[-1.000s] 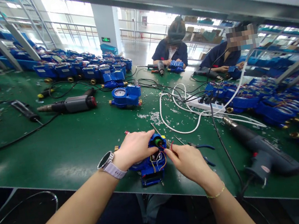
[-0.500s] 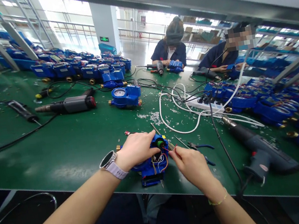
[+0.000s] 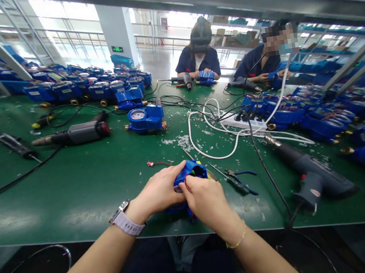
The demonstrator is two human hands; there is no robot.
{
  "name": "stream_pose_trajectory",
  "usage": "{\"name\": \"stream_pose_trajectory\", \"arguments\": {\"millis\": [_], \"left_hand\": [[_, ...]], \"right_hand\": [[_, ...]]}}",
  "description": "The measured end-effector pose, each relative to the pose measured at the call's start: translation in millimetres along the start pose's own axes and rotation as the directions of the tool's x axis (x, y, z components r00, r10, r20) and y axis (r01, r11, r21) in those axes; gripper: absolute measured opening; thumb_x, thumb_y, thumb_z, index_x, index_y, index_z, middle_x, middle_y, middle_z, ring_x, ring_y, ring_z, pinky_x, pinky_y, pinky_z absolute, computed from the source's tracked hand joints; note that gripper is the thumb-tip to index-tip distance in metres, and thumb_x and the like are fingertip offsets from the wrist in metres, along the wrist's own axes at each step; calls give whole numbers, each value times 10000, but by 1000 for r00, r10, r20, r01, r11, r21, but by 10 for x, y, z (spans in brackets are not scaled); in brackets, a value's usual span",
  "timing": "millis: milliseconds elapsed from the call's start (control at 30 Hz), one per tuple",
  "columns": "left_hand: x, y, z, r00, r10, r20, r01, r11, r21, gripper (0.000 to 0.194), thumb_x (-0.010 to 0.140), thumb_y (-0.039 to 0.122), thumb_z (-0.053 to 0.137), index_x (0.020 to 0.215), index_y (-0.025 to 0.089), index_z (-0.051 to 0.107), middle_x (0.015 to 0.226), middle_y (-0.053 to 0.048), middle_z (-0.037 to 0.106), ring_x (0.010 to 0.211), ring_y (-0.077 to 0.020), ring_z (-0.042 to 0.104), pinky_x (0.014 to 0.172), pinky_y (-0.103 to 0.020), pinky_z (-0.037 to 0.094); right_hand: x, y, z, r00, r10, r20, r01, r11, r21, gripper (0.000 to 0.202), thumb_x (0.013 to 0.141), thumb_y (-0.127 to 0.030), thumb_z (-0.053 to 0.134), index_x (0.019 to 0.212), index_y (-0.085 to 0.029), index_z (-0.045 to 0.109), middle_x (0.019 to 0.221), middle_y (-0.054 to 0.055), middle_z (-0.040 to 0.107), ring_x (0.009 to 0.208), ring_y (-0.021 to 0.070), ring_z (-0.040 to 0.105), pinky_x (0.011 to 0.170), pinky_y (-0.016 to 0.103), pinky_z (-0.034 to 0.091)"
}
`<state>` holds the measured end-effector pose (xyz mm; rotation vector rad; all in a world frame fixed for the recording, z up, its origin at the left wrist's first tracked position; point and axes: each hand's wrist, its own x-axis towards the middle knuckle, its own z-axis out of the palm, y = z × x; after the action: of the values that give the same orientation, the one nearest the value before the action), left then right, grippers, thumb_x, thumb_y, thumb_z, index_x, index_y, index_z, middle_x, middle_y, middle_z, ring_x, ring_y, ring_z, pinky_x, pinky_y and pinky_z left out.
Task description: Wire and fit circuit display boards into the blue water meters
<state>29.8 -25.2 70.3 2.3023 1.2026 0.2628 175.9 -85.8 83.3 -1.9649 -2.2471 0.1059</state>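
Note:
A blue water meter (image 3: 196, 167) sits before me near the table's front edge, its open housing largely covered by my hands. My left hand (image 3: 161, 187) grips its left side, thumb and fingers around the body. Closed in a pinch, my right hand (image 3: 208, 197) presses into the housing from the right. A bit of red wire shows at its fingertips, though the pinch itself is mostly hidden. Behind the meter lies a small red-and-white connector (image 3: 151, 164) on a lead. Blue-handled pliers (image 3: 246, 173) rest to the right.
A heat gun (image 3: 313, 173) lies at right, another heat gun (image 3: 85, 132) at left beside a soldering iron (image 3: 14, 145). Another meter (image 3: 145, 118) stands further back. White cable loops around a power strip (image 3: 244, 122). Many meters line both sides; two people work across the table.
My right hand has moved left and inward, from drawing a red wire out at the meter's right to pressing over the housing. The wires inside are now covered. The view has shifted slightly.

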Motion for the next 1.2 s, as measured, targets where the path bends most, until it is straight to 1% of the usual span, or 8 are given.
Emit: {"name": "stream_pose_trajectory", "arguments": {"millis": [133,300,500,633,767,900,1033,1200], "left_hand": [[-10,41,4,1000,-11,-12,11,1000,14,821,757,386,659,1480,153,350,1425,-143,534,1285,-303,532,1069,-400,433],[33,44,-8,999,-43,-6,43,999,17,858,706,469,712,1439,134,420,1440,-131,523,1307,-297,512,1098,-378,404],[58,58,6,1000,-28,-12,29,998,64,812,744,436,680,1444,124,412,1404,-143,555,1270,-296,545,1062,-363,437],[60,83,0,1000,-28,-1,28,998,61,842,726,484,705,1432,121,424,1386,-148,567,1257,-307,551,1067,-391,433],[63,127,4,1000,-5,27,4,997,72,860,722,486,714,1440,120,414,1385,-155,564,1250,-321,552,1047,-399,449],[84,153,26,999,-28,20,27,997,66,853,723,471,720,1440,123,415,1397,-154,553,1256,-327,545,1047,-406,444],[131,164,64,1000,-12,1,12,997,72,846,719,490,718,1424,114,439,1381,-168,564,1247,-337,550,1054,-421,435],[143,170,93,1000,10,-19,-8,993,115,819,741,482,700,1425,111,442,1347,-168,588,1204,-344,580,1019,-424,461]], "right_hand": [[-130,81,10,1000,-2,25,2,1000,-7,236,980,-314,481,821,-223,630,799,39,732,686,180,674,519,287,255],[-179,449,-54,983,181,-34,-183,981,-61,286,990,-301,461,780,-194,624,775,99,728,648,216,667,514,296,208],[-168,271,27,996,91,-26,-91,996,4,252,966,-370,508,776,-245,615,781,1,730,709,171,678,533,269,252],[-223,388,-10,969,234,-80,-236,971,-20,304,997,-297,425,784,-198,617,763,90,723,649,201,661,515,294,203],[-290,453,-51,994,106,-29,-105,994,22,222,918,-341,576,726,-233,605,736,8,715,675,162,655,527,267,241],[-290,509,-69,968,234,-87,-234,972,7,291,989,-260,436,768,-185,610,751,90,714,603,174,625,510,294,184],[-298,443,-20,995,100,-32,-98,993,60,237,935,-320,560,724,-217,592,719,12,710,656,157,641,531,262,233],[-329,318,30,991,123,-51,-117,988,99,250,970,-281,487,758,-206,596,745,35,717,654,160,646,537,272,231]]}}
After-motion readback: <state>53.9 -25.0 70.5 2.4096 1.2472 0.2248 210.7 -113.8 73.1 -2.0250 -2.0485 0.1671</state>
